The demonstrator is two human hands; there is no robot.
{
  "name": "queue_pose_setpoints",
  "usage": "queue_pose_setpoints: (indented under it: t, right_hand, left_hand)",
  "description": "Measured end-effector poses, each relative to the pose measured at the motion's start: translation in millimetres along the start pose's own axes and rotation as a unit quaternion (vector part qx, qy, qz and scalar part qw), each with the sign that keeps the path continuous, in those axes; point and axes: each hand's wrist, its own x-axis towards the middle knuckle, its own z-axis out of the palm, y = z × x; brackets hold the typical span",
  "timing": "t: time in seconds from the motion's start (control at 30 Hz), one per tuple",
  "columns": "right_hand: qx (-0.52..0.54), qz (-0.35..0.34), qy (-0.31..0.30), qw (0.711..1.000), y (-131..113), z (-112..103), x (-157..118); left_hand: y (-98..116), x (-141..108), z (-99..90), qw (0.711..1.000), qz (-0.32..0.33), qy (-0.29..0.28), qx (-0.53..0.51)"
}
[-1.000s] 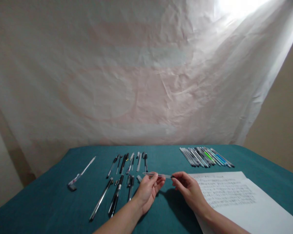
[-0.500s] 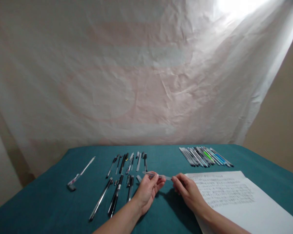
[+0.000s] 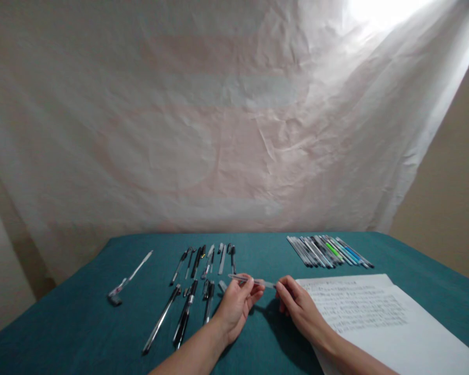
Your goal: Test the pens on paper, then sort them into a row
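Observation:
Between thumb and fingers, my left hand [image 3: 236,307] grips a slim clear pen [image 3: 269,285] above the table, held nearly level with its tapered end toward the left. My right hand [image 3: 297,304] pinches the other end of that pen; the fingertips hide what exactly is there. Just left of my left hand lie several black and clear pens, among them a long clear pen [image 3: 162,320] and a black pen [image 3: 185,312]. A pale cap-like piece [image 3: 222,286] is partly hidden behind my left hand.
Handwritten paper sheets [image 3: 414,338] lie at the right, partly under my right forearm. A row of pens [image 3: 328,251] sits behind them. On the far left are a thin white refill [image 3: 140,264] and a small dark-and-clear piece [image 3: 115,298]. A teal cloth [image 3: 82,333] covers the table.
Hardly anything differs. My right hand has shifted very slightly, and both hands keep hold of the pen.

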Motion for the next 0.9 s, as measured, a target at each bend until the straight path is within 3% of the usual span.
queue_pose_setpoints:
  t: [0.23,0.43,0.57,0.73,0.9]
  right_hand:
    - [0.045,0.048,-0.018,0.998,4,2,2]
    - [0.033,0.007,-0.019,0.999,-3,-1,-1]
    - [-0.011,0.015,-0.019,1.0,2,0,1]
    - [0.023,0.03,-0.023,0.999,-3,0,1]
    - [0.005,-0.005,-0.005,1.0,-4,-4,1]
  left_hand:
    - [0,0,0.2,1.0,-0.004,0.003,-0.003]
    - [1,0,1.1,1.0,-0.001,0.014,-0.004]
    - [0,0,1.4,1.0,0.001,0.009,0.0]
    - [1,0,3.3,1.0,0.002,0.024,-0.001]
    - [3,1,7.7,0.999,-0.003,0.028,0.016]
